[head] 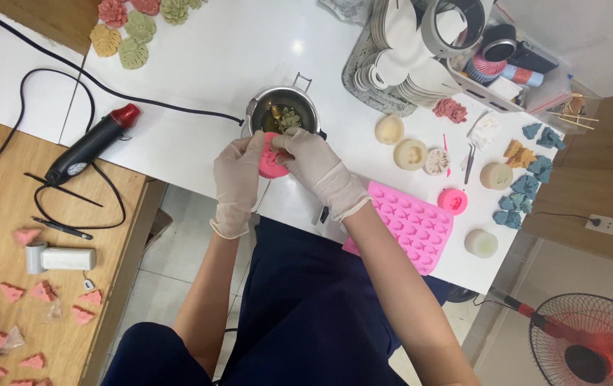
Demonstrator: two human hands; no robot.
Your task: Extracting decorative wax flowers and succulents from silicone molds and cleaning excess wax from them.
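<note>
A white worktop [206,64] fills the upper middle of the frame. Near its front edge stands a small metal pot [281,111]. Just below it, at centre, the gloved left hand [238,179] and right hand [313,161] close their fingers round a small pink mould [272,157], pinched at both rims. It looks light, soft and bendy, probably silicone, best gripped by its edges.

A small pink mould [272,159] is gripped between the gloved left hand [238,179] and right hand [318,166], just before a metal pot [282,114] at the white table's [206,64] near edge, beside a pink tray mould [410,223].
</note>
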